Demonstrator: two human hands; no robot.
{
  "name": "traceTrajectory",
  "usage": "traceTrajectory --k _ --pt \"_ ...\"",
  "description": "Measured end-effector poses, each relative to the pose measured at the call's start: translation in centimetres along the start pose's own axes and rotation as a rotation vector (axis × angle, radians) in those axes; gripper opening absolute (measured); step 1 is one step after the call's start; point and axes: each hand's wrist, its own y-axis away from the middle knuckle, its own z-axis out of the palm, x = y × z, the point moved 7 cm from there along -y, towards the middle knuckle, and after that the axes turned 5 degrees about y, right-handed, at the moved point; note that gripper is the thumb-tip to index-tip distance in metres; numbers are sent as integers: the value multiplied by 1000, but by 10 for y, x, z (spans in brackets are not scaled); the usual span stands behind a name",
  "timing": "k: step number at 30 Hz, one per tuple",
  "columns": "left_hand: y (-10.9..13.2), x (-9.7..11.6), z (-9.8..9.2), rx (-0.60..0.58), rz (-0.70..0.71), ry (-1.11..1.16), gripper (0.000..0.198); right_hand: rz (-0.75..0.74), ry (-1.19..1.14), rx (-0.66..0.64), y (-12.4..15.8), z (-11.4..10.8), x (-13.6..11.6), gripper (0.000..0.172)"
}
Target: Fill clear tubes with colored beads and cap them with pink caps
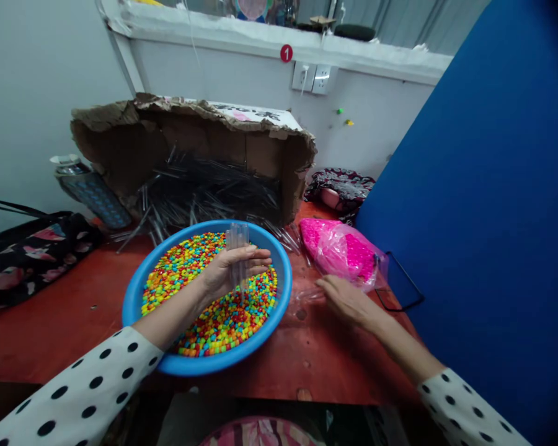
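My left hand point(221, 269) is closed around a small bundle of clear plastic tubes point(239, 238), held upright over a blue basin point(286, 272). Small multicoloured beads point(177, 266) fill much of that basin, and the lower tube ends reach down close to them. Right of the basin, low over the table, my right hand point(344, 298) is slightly blurred. Its fingertips are pinched together at some clear plastic tubes point(307, 296), whose outline is faint. A clear bag of bright pink pieces point(339, 248) lies just beyond this hand.
Behind the basin, a torn cardboard box point(193, 127) lies open with many clear tubes point(214, 186) spilling onto the red table point(316, 359). A bottle point(93, 192) and floral bag point(41, 251) stand left. A blue partition point(483, 204) with a black wire bracket point(407, 279) borders the right.
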Motion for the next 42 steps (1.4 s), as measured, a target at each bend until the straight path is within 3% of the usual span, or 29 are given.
traceTrajectory --k 2,5,9,12,15,20,23,26,28,30,32,33,35,37,39,42 --pt "0 -2 11 -34 -49 -19 15 -40 61 77 -10 -40 6 36" --pt "-6 -11 28 -63 -109 -129 18 -228 165 50 -40 -88 -9 35" --pt "-16 -24 49 -202 -93 -180 21 -433 137 40 -81 -125 -41 31" --pt "-15 -30 51 -284 -109 -74 27 -471 149 42 -102 -131 -54 28" --pt "-9 -27 43 -269 -129 -35 32 -505 189 7 -116 -126 -64 26" --pt "-5 -5 33 -197 -30 -18 25 -451 155 -53 -147 -120 -70 23" --pt "-4 4 30 -146 31 -30 22 -376 -61 -62 -165 -125 -62 36" --pt "-3 4 25 -91 42 -79 23 -369 -460 -112 -175 -126 -40 56" --pt "-3 2 16 -24 14 -70 26 -267 -697 -133 -181 -114 -11 52" --pt "-2 4 4 47 20 -18 29 26 -777 -81 -185 -87 33 43" --pt "-1 10 -6 91 70 22 35 377 -574 -162 -178 -40 72 30" --pt "-1 13 -10 101 91 27 37 501 -424 -278 -171 -13 84 25" --pt "-2 14 -17 115 98 23 39 574 -346 -323 -164 26 91 22" --pt "-3 12 -22 140 84 15 36 607 -306 -303 -159 56 88 30" --pt "-3 10 -26 164 78 4 33 624 -286 -270 -156 75 82 34" --pt "-4 9 -29 189 86 -3 34 589 -322 -202 -155 88 75 21"
